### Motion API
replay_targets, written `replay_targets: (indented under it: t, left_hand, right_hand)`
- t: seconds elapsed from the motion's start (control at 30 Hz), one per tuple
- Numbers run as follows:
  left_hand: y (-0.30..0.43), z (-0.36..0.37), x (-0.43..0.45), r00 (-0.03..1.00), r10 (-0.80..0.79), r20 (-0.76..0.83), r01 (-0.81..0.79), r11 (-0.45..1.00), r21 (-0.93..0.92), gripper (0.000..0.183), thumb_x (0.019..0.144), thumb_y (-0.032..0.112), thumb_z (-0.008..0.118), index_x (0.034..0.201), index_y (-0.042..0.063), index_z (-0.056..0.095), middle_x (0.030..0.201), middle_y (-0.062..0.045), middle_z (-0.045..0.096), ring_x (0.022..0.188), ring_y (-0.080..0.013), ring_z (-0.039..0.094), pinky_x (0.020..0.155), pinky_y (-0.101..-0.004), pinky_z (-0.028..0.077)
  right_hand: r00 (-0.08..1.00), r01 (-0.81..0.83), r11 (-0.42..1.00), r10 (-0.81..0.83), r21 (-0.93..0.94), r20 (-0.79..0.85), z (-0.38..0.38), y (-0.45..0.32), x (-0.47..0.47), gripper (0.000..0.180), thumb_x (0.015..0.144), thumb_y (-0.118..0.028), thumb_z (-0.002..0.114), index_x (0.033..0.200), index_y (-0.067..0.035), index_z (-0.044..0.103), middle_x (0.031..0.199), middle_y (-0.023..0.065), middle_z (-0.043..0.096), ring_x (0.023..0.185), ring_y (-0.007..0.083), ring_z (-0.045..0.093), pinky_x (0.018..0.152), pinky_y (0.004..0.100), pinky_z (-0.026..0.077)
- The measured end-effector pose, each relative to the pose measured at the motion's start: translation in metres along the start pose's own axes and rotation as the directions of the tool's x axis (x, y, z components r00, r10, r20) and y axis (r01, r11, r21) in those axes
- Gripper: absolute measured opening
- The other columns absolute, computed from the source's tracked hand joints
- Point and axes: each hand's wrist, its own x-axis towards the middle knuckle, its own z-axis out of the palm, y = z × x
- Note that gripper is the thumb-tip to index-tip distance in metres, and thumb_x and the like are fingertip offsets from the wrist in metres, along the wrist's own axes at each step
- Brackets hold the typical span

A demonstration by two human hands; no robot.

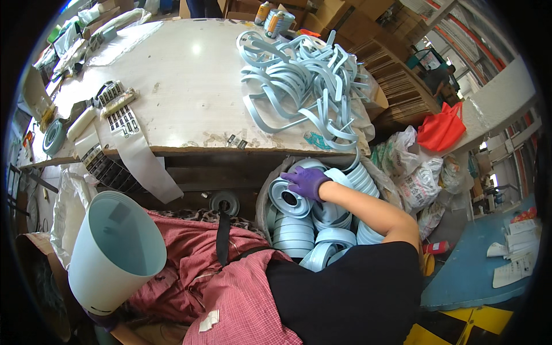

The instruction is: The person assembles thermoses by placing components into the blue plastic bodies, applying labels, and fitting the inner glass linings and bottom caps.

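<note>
In a purple glove, my right hand [304, 183] reaches into a lined bin in front of me. Its fingers curl over a light blue plastic ring-shaped part [280, 194] with a dark centre hole. Stacks of similar light blue plastic rings [294, 235] fill the bin around it. At the lower left, my left hand [103, 320], also gloved, is under the base of a light blue plastic bucket [116, 250] and holds it tilted, mouth upward. The bucket hides most of that hand's fingers.
A white worktable [194, 86] carries a tangled pile of light blue curved strips [302, 77], spray cans [274, 25] and label sheets [125, 120] hanging over its edge. Plastic bags [420, 181] and a red bag [442, 127] are at the right. A person [440, 79] is in the background.
</note>
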Motion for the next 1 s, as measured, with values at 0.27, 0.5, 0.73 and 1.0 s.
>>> replay_targets:
  t: [0.27,0.5,0.73,1.0]
  left_hand:
    - [-0.018,-0.013,-0.043,0.984,0.171,-0.044,-0.136,0.895,0.425,0.045,0.097,0.033,0.063,0.133,0.007,0.062,0.131,-0.013,0.065,0.118,-0.0325,0.063,0.103,-0.0463,0.049]
    - [-0.037,-0.021,-0.075,0.975,0.222,0.002,-0.178,0.776,0.605,0.045,0.095,0.033,0.065,0.132,0.007,0.063,0.131,-0.014,0.066,0.118,-0.0336,0.063,0.104,-0.0472,0.048]
    - [0.078,-0.059,-0.104,0.981,0.16,-0.113,-0.057,0.785,0.616,0.047,0.084,0.032,0.076,0.126,0.01,0.069,0.129,-0.013,0.068,0.123,-0.0343,0.063,0.103,-0.0476,0.049]
    - [0.056,-0.016,-0.096,0.954,-0.136,-0.266,0.182,0.97,0.158,0.049,0.093,0.027,0.065,0.133,0.001,0.059,0.13,-0.017,0.064,0.117,-0.0299,0.063,0.099,-0.0397,0.05]
  right_hand:
    - [0.967,0.254,0.653,-0.18,0.713,-0.18,-0.078,-0.01,0.062,0.043,0.103,-0.031,0.056,0.137,-0.006,0.062,0.122,0.01,0.071,0.107,0.0153,0.065,0.1,0.0312,0.05]
    - [0.895,0.338,0.587,0.04,0.736,-0.444,-0.111,-0.098,0.204,0.042,0.103,-0.034,0.056,0.133,-0.007,0.065,0.103,0.0065,0.072,0.078,0.014,0.06,0.073,0.0328,0.053]
    - [0.457,0.601,0.775,-0.534,-0.196,-0.711,-0.08,-0.101,0.211,0.057,0.093,-0.041,0.066,0.14,-0.01,0.057,0.145,0.0201,0.052,0.136,0.0427,0.045,0.116,0.0534,0.034]
    - [0.287,0.794,0.6,-0.512,-0.098,-0.809,-0.083,-0.12,0.197,0.052,0.089,-0.031,0.069,0.13,-0.001,0.062,0.13,0.0175,0.061,0.116,0.0338,0.058,0.107,0.0471,0.041]
